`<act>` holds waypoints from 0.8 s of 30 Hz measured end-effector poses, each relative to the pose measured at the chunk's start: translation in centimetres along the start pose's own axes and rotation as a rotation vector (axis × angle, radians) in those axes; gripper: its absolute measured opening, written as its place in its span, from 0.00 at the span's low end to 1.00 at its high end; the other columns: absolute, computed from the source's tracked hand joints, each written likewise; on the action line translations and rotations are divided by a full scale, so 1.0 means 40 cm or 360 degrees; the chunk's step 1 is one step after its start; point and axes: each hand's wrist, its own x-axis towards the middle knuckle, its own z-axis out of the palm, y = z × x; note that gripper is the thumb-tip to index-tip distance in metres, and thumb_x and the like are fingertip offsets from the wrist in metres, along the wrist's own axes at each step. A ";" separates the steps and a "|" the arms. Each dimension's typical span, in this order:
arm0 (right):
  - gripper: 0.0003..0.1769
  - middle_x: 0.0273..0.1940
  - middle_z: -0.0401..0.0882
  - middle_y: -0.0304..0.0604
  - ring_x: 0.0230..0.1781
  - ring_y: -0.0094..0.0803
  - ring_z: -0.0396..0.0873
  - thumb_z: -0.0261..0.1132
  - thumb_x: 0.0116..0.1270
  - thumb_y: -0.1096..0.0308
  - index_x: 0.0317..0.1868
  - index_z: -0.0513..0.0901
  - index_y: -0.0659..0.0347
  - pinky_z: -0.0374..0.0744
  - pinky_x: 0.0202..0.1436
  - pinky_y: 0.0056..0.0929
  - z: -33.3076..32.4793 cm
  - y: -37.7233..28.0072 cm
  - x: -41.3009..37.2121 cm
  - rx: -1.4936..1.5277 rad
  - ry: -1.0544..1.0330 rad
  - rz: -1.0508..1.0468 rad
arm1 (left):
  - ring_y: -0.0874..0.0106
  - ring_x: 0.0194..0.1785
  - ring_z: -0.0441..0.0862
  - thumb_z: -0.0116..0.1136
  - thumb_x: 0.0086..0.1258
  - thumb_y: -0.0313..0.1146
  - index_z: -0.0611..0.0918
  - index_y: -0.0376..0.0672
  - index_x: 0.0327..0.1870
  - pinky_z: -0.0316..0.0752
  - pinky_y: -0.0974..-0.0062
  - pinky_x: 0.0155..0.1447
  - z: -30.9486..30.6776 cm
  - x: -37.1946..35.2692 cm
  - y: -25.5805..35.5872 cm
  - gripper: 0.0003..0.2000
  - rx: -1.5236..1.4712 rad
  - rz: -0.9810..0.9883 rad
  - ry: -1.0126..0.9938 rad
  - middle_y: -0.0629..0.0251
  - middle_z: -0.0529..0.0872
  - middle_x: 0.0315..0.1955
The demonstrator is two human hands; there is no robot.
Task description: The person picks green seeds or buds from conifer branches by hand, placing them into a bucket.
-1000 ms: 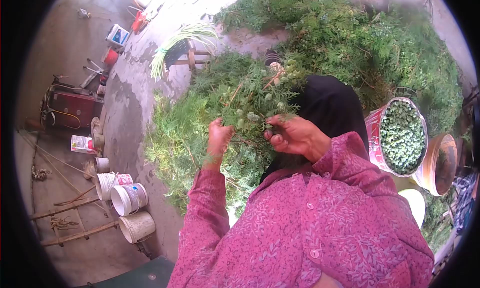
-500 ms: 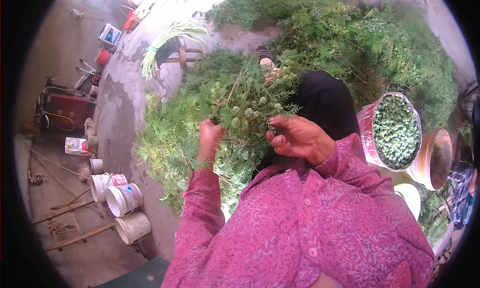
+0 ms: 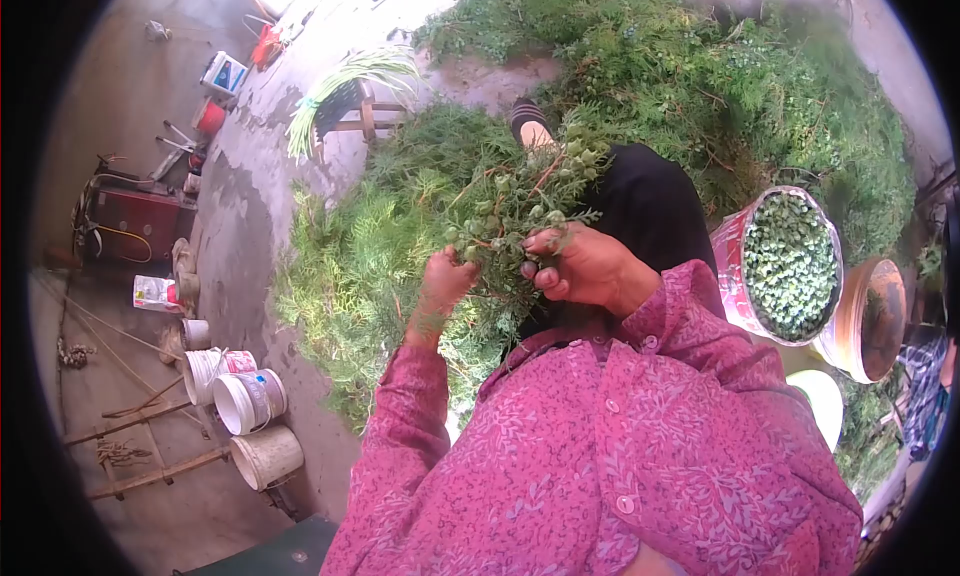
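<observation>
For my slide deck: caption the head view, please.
Left hand and right hand handle a leafy green sprig bearing round green cones.

Between the left hand (image 3: 448, 279) and right hand (image 3: 595, 264) is a sprig (image 3: 508, 198), over cuttings (image 3: 345, 266) on the floor (image 3: 238, 241). To the right, a bucket (image 3: 733, 264) of cones (image 3: 790, 264) sits beside a tub (image 3: 848, 341); pails (image 3: 236, 408) are at left. Ahead are a stool (image 3: 369, 116) bearing stems (image 3: 372, 66) and, rightward, heaped branches (image 3: 690, 81).

White buckets (image 3: 250, 401) beside what may be a wooden ladder (image 3: 165, 470), dark red box (image 3: 132, 216)
</observation>
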 end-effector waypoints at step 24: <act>0.07 0.26 0.72 0.44 0.14 0.19 0.62 0.53 0.63 0.69 0.39 0.71 0.63 0.62 0.13 0.14 -0.007 -0.048 -0.080 0.0245 -0.0137 0.0076 | 0.81 0.32 0.77 0.56 0.53 0.22 0.80 0.38 0.39 0.73 0.78 0.38 0.111 -0.057 0.225 0.11 -0.0026 0.1171 0.0221 0.67 0.83 0.28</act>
